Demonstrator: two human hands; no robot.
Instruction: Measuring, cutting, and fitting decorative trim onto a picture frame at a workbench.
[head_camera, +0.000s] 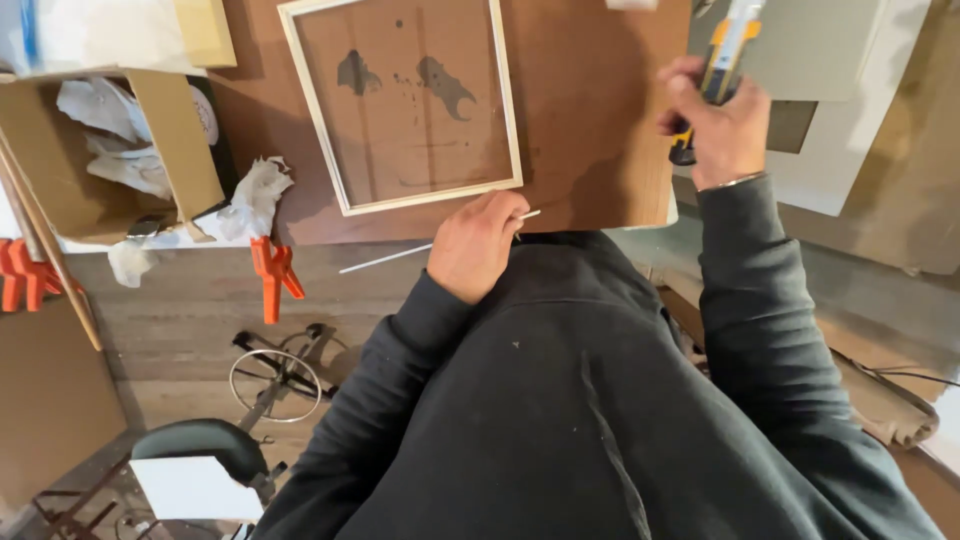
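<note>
Wood frame: pale frame (400, 105) lies flat on the brown surface (590, 120), near its front edge.
Left hand: left hand (475, 245) at the front edge, fingers pinching a thin white stick (385, 258) that juts left past the edge.
Right hand: right hand (722, 125) at the right edge, fingers wrapped tight around a yellow knife (725, 55).
Clamp: orange clamp (273, 272) grips the front edge, left of the stick.
Box: cardboard box (150, 150) at the left, with crumpled paper.
</note>
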